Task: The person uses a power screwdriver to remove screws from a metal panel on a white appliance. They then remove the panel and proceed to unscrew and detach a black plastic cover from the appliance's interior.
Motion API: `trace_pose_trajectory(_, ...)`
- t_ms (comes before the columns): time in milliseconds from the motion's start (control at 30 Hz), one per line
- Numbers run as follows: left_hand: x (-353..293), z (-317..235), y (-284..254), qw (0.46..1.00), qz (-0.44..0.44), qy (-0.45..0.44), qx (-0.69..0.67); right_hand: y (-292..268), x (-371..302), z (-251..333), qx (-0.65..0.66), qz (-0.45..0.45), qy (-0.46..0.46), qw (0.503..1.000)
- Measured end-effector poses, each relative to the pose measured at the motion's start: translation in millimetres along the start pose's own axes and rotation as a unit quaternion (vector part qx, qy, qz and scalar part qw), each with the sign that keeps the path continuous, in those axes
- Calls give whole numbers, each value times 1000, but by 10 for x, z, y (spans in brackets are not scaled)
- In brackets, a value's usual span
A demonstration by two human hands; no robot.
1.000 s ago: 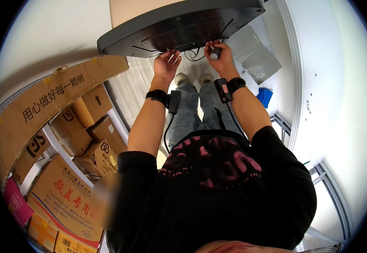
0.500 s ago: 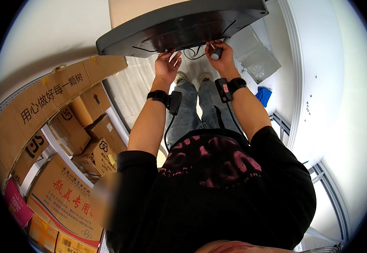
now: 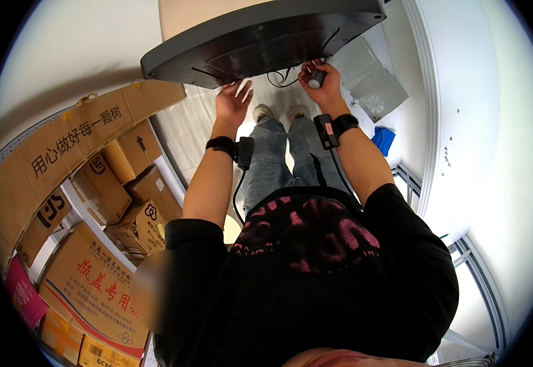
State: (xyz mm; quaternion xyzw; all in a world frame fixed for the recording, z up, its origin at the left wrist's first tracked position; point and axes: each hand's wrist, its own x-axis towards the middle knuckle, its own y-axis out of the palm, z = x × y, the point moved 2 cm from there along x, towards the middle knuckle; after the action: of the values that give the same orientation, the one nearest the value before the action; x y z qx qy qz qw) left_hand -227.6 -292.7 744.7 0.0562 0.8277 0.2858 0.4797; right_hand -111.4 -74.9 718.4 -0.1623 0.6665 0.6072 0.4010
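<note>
A glossy black panel [image 3: 266,46] with a curved dark grey rim spans the top of the view. My left hand [image 3: 233,105] is at the panel's lower edge, left of middle, its fingers spread apart and the fingertips partly hidden at the edge. My right hand [image 3: 326,92] is below the same edge, farther right. Its fingers are wrapped round a grey cylindrical handle [image 3: 317,78] with a pale round end; the other end of it is hidden. A black cable [image 3: 281,79] hangs in a loop between the two hands.
Shelves of cardboard boxes [image 3: 95,293] stand on the left behind a long cardboard strip [image 3: 83,131]. A grey metal box with a round vent [image 3: 379,98] lies on the right. Near it is a blue item [image 3: 383,140]. Wood-look floor [image 3: 193,122] shows below the panel.
My left hand has moved a little left and down along the panel's edge. My right hand, with the grey handle, has barely shifted.
</note>
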Motion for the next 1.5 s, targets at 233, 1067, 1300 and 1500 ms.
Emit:
trace_pose_trajectory(233,-68,-462,-362,988,-34,84,124,104,-68,20,-36,-24,2,999)
trace_pose_trajectory(1067,-526,-823,16,903,88,269,324,184,-517,859,-222,80,-116,965)
trace_pose_trajectory(1300,-611,-851,117,868,76,294,392,755,-921,779,-376,111,-241,888)
trace_pose_trajectory(1500,-693,-1015,171,854,78,321,402,1083,-1108,760,-396,126,-305,857)
